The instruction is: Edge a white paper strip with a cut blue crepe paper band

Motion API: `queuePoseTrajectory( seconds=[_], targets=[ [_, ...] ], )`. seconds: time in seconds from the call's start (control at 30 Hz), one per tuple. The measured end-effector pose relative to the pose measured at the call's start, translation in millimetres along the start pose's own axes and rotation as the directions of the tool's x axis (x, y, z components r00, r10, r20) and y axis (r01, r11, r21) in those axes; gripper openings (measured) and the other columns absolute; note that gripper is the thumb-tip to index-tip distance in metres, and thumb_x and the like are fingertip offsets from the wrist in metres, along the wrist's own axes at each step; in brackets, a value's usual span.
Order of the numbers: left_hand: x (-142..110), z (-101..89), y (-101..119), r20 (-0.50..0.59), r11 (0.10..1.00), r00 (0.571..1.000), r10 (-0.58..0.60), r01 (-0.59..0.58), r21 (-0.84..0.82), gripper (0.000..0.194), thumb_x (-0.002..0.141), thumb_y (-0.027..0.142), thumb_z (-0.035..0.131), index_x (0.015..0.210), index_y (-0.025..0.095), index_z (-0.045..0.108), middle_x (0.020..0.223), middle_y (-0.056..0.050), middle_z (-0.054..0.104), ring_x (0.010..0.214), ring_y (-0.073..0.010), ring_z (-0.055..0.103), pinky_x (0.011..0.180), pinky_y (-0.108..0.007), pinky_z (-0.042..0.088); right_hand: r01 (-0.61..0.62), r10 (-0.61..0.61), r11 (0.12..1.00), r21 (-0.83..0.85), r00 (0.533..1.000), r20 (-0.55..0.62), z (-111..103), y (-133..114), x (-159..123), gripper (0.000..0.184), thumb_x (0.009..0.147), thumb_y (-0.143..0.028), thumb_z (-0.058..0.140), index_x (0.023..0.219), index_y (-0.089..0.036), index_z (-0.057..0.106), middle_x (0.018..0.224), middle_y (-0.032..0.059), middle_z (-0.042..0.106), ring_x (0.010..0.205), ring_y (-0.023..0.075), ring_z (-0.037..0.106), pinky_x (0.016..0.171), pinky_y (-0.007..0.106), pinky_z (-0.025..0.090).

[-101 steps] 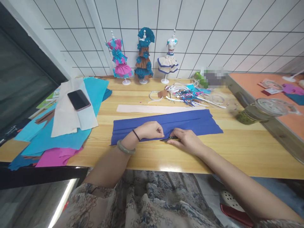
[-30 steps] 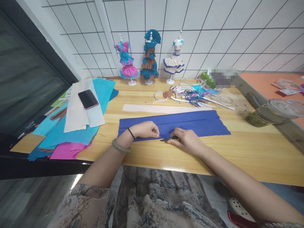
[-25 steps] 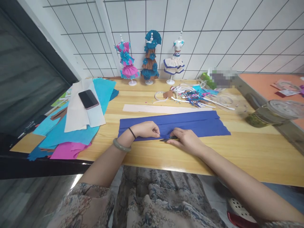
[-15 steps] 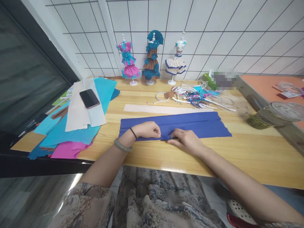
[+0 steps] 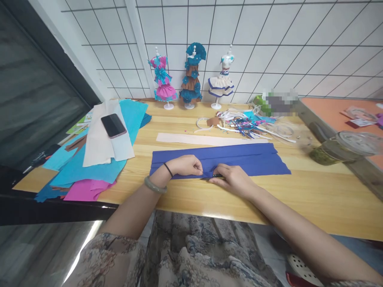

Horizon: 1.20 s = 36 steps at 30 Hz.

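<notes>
A long strip of dark blue crepe paper [image 5: 245, 157] lies flat on the wooden table [image 5: 299, 191]. My left hand [image 5: 187, 165] is closed and pinches the paper's near edge. My right hand [image 5: 235, 179] rests just to its right, fingers closed round a small dark tool [image 5: 214, 175]; its tip lies at the paper's near edge. Whether it is scissors I cannot make out.
A white paper strip [image 5: 206, 139] lies behind the blue one. A stack of paper sheets [image 5: 86, 167] with a phone [image 5: 113, 125] sits left. Three dressed mini mannequins [image 5: 191, 75] stand at the wall. Paper scraps [image 5: 239, 119] and a lidded cup [image 5: 341, 147] lie right.
My hands have hardly moved; the dark tool's tip has crept slightly left along the paper's near edge. The camera tilted a little.
</notes>
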<state>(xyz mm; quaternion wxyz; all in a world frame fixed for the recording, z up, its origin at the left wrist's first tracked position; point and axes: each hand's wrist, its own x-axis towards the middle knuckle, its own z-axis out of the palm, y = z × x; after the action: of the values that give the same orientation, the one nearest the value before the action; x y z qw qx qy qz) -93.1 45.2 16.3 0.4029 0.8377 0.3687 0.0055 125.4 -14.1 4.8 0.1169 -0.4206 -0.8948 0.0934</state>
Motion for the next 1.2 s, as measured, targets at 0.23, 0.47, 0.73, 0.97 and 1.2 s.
queuePoseTrajectory(
  seconds=[0.23, 0.47, 0.73, 0.97, 1.2],
  targets=[
    [0.7, 0.2, -2.4, -0.003, 1.0, 1.0, 0.004, -0.004, 0.008, 0.023, 0.073, 0.032, 0.057, 0.081, 0.014, 0.069, 0.077, -0.002, 0.069, 0.067, -0.0111, 0.057, 0.058, -0.018, 0.038, -0.002, 0.002, 1.0, -0.001, 1.0, -0.001, -0.8, -1.5, 0.0, 0.034, 0.087, -0.049, 0.042, 0.088, -0.019, 0.059, 0.087, 0.0061, 0.065, 0.071, 0.0164, 0.062, 0.059, 0.026, 0.039],
    [1.1, 0.8, -3.8, 0.001, 1.0, 1.0, 0.005, -0.005, 0.002, 0.023, 0.073, 0.032, 0.057, 0.081, 0.015, 0.069, 0.076, -0.001, 0.069, 0.066, -0.0107, 0.057, 0.057, -0.017, 0.038, -0.002, 0.002, 1.0, 0.003, 1.0, 0.004, 1.9, -4.7, 2.1, 0.034, 0.086, -0.05, 0.044, 0.089, -0.019, 0.058, 0.089, 0.0059, 0.065, 0.075, 0.0173, 0.062, 0.061, 0.026, 0.04],
    [-0.1, 0.1, -1.0, -0.011, 1.0, 1.0, 0.003, -0.003, 0.021, 0.022, 0.073, 0.032, 0.057, 0.08, 0.015, 0.069, 0.077, -0.001, 0.069, 0.067, -0.0104, 0.057, 0.058, -0.017, 0.038, 0.015, -0.015, 1.0, -0.015, 1.0, -0.013, 6.2, -3.1, 3.3, 0.035, 0.087, -0.049, 0.042, 0.088, -0.019, 0.058, 0.087, 0.006, 0.065, 0.074, 0.0171, 0.062, 0.061, 0.027, 0.04],
    [1.2, -0.1, -4.4, -0.005, 0.999, 1.0, 0.027, -0.027, 0.021, 0.023, 0.073, 0.033, 0.057, 0.081, 0.015, 0.069, 0.077, -0.001, 0.069, 0.067, -0.0106, 0.057, 0.06, -0.018, 0.039, 0.015, -0.016, 0.999, -0.028, 1.0, -0.017, 6.4, -3.9, 3.9, 0.034, 0.087, -0.05, 0.043, 0.09, -0.019, 0.058, 0.088, 0.0057, 0.064, 0.074, 0.0171, 0.062, 0.06, 0.027, 0.039],
    [0.8, -0.8, -4.2, -0.006, 0.999, 0.999, 0.036, -0.036, 0.008, 0.022, 0.073, 0.032, 0.058, 0.081, 0.015, 0.069, 0.077, -0.001, 0.069, 0.066, -0.0106, 0.057, 0.058, -0.018, 0.038, 0.035, -0.035, 0.999, -0.025, 0.999, -0.021, 7.2, -5.2, 6.0, 0.034, 0.087, -0.049, 0.042, 0.088, -0.018, 0.058, 0.086, 0.0061, 0.064, 0.072, 0.0164, 0.062, 0.059, 0.026, 0.039]
  ],
)
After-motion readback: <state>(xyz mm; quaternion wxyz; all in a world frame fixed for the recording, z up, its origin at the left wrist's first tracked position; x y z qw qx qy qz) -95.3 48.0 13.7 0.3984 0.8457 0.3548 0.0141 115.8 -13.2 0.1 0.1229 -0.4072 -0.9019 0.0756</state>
